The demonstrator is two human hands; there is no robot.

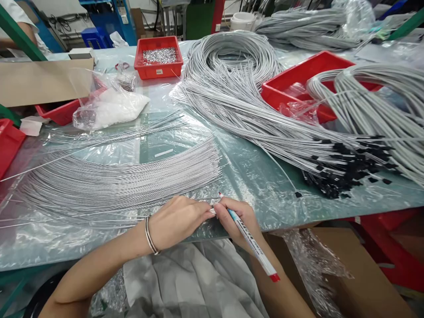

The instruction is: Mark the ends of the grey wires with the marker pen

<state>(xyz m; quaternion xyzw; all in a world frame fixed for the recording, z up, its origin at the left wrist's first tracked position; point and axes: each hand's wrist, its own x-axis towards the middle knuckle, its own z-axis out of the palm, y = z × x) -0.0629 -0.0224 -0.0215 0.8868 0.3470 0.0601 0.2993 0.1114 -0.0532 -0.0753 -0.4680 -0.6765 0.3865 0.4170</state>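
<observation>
In the head view, my right hand point(243, 221) is closed around a white marker pen point(249, 240) with a red end, its red tip pointing up and away from me. My left hand point(177, 221), with a metal bangle at the wrist, pinches a small white piece point(212, 211) at its fingertips. My right thumb and fingertips meet that piece from the other side. Whether the piece sits on a wire is hidden by the fingers. Just beyond my left hand lies a fanned bundle of thin grey wires point(159, 176), its ends toward the right.
A large coil of grey cables point(232, 88) runs to black-tipped ends point(344, 170) on the right. A red bin point(159, 70) of small metal parts stands at the back. A plastic bag point(112, 108) lies left; a cardboard box point(357, 265) is below the table's right edge.
</observation>
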